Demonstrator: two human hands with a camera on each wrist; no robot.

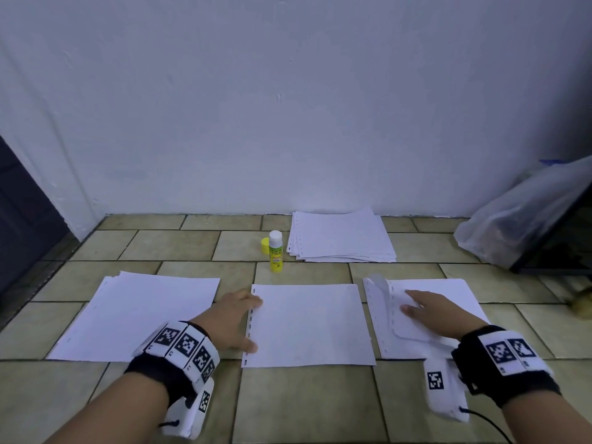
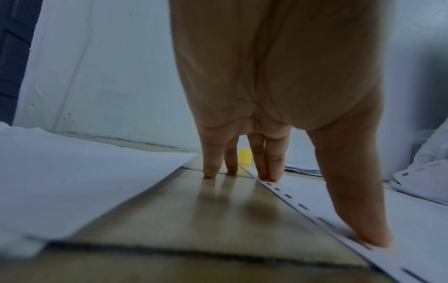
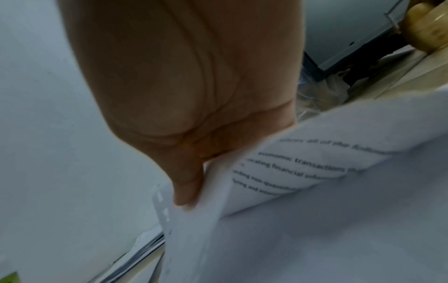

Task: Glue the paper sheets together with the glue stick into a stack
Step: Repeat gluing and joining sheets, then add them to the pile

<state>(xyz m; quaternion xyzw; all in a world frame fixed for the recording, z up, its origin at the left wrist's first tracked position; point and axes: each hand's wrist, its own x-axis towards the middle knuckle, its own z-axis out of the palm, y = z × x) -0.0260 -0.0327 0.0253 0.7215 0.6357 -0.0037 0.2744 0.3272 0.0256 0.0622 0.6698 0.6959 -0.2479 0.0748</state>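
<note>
Three lots of white paper lie side by side on the tiled floor [image 1: 304, 405]. The left sheets [image 1: 134, 315] lie untouched. My left hand [image 1: 243, 318] rests flat at the punched left edge of the middle sheet [image 1: 307, 325], with its straight fingers [image 2: 271, 162] and thumb [image 2: 358, 210] touching that edge. My right hand [image 1: 413, 302] pinches the top sheet [image 1: 400, 318] of the right pile [image 1: 455, 293] and curls it up. The sheet's printed underside [image 3: 303, 172] shows beside the thumb [image 3: 186, 187]. The uncapped glue stick [image 1: 275, 251] stands upright behind the middle sheet, next to its yellow cap [image 1: 265, 245].
A further pile of sheets [image 1: 342, 235] lies by the wall, right of the glue stick. A clear plastic bag [image 1: 519, 219] and a dark frame [image 1: 560, 238] fill the back right corner. A dark door [image 1: 19, 213] is at the left.
</note>
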